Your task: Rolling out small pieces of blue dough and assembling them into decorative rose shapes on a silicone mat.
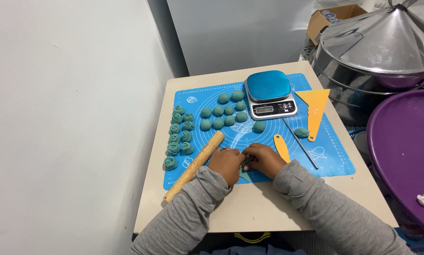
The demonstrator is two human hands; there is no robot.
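Observation:
My left hand and my right hand meet over the near part of a blue silicone mat. Both pinch one flat piece of teal dough, mostly hidden under my fingers. A wooden rolling pin lies diagonally just left of my left hand. Several shaped teal dough rosettes stand in two columns at the mat's left side. Several plain teal dough balls lie in rows at the mat's middle.
A small kitchen scale with a blue top sits at the mat's far edge. An orange scraper, a small orange tool, a thin metal rod and one dough lump lie right. A steel steamer lid and purple tray stand beyond the table.

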